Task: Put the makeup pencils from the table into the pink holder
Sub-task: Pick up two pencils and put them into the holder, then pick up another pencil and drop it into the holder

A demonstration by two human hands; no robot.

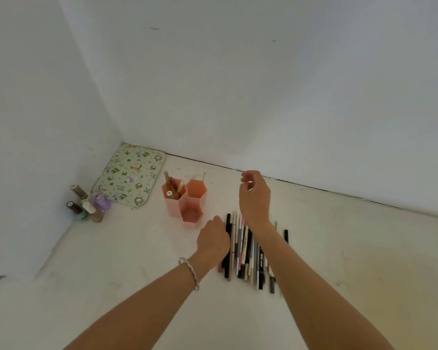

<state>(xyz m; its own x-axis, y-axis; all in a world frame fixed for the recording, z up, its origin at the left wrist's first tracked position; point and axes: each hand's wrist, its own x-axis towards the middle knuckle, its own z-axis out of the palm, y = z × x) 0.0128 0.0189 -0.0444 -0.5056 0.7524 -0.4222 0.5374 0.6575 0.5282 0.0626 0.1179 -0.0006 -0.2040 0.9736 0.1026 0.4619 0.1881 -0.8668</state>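
The pink holder point(187, 210) has three hexagonal cups and stands on the white table. Its left cup holds a few brown and beige pencils point(173, 188); the other two cups look empty. Several makeup pencils point(248, 251) lie side by side in a row to the right of the holder. My left hand point(211, 242) rests palm down on the row's left edge, over a black pencil, with its fingertips hidden. My right hand point(254, 198) hovers above the far end of the row, fingers loosely curled, and nothing shows in it.
A green patterned mat point(129, 173) lies in the back left corner. Several nail polish bottles point(89, 205) stand by the left wall. White walls close the table at the back and left.
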